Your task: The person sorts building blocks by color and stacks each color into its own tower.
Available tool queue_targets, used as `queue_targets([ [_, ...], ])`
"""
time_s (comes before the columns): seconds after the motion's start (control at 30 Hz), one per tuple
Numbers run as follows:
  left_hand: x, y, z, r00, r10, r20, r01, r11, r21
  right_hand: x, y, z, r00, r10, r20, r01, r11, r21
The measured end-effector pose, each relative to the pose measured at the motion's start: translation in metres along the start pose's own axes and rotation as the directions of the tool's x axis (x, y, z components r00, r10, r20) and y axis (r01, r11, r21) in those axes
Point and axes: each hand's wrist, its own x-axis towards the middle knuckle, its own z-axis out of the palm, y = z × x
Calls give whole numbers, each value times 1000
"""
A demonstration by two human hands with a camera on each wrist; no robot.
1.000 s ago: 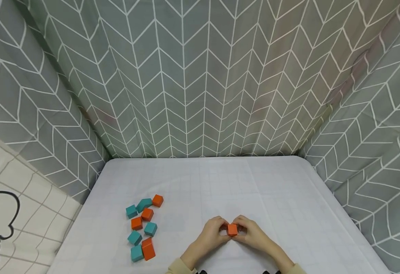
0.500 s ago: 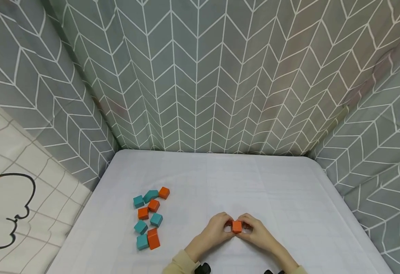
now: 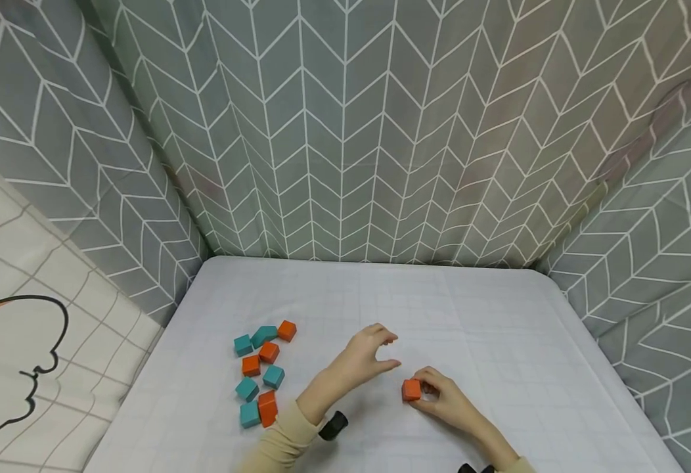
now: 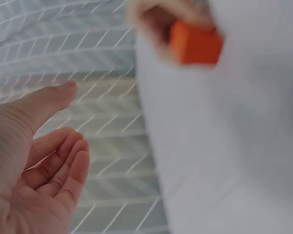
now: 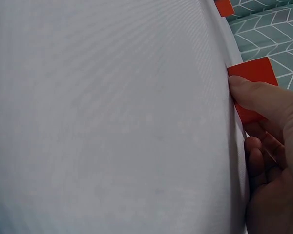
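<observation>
An orange cube-like block (image 3: 411, 390) is on the white table, pinched between the thumb and fingers of my right hand (image 3: 447, 402). The right wrist view shows the thumb on one face of that block (image 5: 259, 72). Up and to the left of it, my left hand (image 3: 362, 357) is off the block, thumb and fingers spread apart with nothing between them. In the left wrist view the left hand (image 4: 44, 161) has a gap between thumb and loosely bent fingers, and the orange block (image 4: 198, 44) is blurred at the top.
Several teal and orange blocks lie grouped on the left of the table, among them a teal block (image 3: 250, 414), a taller orange block (image 3: 267, 408) and an angled teal block (image 3: 264, 336). Patterned grey curtains (image 3: 345, 164) stand behind and beside the white tabletop (image 3: 487, 315).
My left hand has let go of the orange block and moved up and left, its fingers parting. The right hand still holds the block in nearly the same place. The head view has shifted slightly.
</observation>
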Motion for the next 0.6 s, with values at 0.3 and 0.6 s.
queue_targets([
  [0.3, -11, -73, -60, 962, -190, -197, 214, 970, 111, -3, 24, 7, 1000, 6, -7, -6, 1000, -18],
  [0.6, -55, -133, -74, 865, -488, -117, 502, 845, 187, -5, 33, 8, 1000, 25, 5, -25, 1000, -15],
])
